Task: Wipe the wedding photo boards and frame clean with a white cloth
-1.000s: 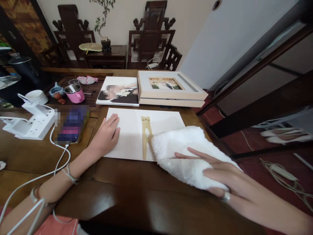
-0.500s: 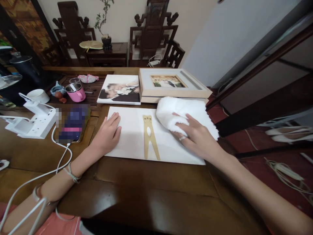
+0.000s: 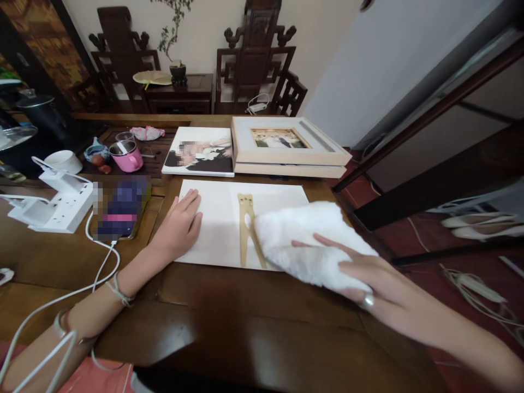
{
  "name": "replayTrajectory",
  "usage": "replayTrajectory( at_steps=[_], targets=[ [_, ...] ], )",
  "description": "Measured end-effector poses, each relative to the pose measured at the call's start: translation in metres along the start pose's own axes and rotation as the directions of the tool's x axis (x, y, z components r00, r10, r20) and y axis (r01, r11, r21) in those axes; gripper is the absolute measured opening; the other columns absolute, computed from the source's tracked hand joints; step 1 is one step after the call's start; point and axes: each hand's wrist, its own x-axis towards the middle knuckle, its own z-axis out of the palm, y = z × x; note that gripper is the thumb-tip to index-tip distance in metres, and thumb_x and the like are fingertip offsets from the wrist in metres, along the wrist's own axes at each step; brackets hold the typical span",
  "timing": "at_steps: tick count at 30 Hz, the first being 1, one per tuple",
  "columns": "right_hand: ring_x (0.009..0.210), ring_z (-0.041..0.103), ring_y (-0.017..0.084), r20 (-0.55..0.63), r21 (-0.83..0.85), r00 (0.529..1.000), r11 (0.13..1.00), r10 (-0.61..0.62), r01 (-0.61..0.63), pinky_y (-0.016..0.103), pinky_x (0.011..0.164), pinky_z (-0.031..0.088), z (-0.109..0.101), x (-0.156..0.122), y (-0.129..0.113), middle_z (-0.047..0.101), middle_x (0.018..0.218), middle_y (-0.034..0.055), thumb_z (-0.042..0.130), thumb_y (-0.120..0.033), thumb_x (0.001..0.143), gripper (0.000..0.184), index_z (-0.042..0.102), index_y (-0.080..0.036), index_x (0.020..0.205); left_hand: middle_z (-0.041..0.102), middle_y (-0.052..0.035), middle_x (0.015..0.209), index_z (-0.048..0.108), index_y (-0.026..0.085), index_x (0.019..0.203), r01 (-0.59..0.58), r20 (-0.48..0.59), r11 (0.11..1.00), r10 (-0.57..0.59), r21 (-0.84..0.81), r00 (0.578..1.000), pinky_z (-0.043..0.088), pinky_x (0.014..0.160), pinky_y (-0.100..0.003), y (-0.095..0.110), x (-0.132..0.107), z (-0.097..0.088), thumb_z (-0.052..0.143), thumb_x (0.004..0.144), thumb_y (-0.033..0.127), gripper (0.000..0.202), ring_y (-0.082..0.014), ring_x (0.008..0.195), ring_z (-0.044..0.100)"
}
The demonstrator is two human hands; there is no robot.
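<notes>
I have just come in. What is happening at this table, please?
A person's right hand holds a fluffy white cloth over the right part of a white panel on the wooden table. The left hand lies flat on the panel's left side. A tan two-legged piece lies at the panel's middle. Beyond the panel are a photo print and stacked wooden frames.

- Left hand (image 3: 180, 226) flat on left edge of white panel (image 3: 213, 229), bracelets on that arm.
- Right hand (image 3: 368, 278), ring on, has its grip on bunched white cloth (image 3: 307, 234) over panel's right part.
- Tan two-legged piece (image 3: 246, 204) lying on panel, right beside cloth edge.
- Behind panel on brown desk (image 3: 196, 322): photo print (image 3: 204, 158), stacked wooden frames (image 3: 290, 158).
- Desk left: pink mug (image 3: 126, 160), pixelated phone (image 3: 118, 213) on cable, power strip (image 3: 67, 210).
- Back: dark carved chairs (image 3: 256, 60).
</notes>
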Motion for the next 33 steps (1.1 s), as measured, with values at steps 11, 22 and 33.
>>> replayTrajectory(
  at_steps=[11,22,33],
  targets=[
    [0.125,0.057,0.035,-0.235,-0.245,0.964,0.967,-0.127,0.068,0.063,0.109,0.039,0.033,0.067,0.034,0.072,0.111,0.0161,0.045,-0.025,0.091,0.021,0.064,-0.018,0.095,0.038,-0.0210,0.154,0.042,0.005,0.140,-0.006,0.004,1.000,0.006,-0.005,1.000,0.021,0.120,-0.052,0.007,-0.004,0.007,0.030,0.099,0.021,0.046,-0.0275,0.147,0.027],
    [0.130,0.053,0.030,-0.008,-0.051,0.977,0.976,-0.213,0.212,0.048,0.096,0.056,0.000,-0.002,-0.026,0.065,0.133,0.0055,0.050,-0.017,0.085,0.015,0.062,-0.026,0.082,0.039,-0.0215,0.153,0.042,0.005,0.140,-0.007,0.004,1.000,0.007,0.005,1.000,0.021,0.121,-0.052,-0.003,0.004,0.000,0.030,0.099,0.021,0.046,-0.0277,0.147,0.028],
    [0.121,0.060,0.036,-0.112,-0.149,0.992,0.988,-0.058,0.041,0.058,0.096,0.052,0.018,0.064,0.029,0.074,0.095,0.0081,0.046,-0.032,0.091,0.020,0.063,-0.025,0.083,0.038,-0.0212,0.154,0.043,0.006,0.140,-0.008,-0.004,1.000,0.008,-0.009,1.000,0.021,0.121,-0.051,0.007,-0.008,0.003,0.030,0.099,0.022,0.046,-0.0280,0.147,0.028]
  ],
)
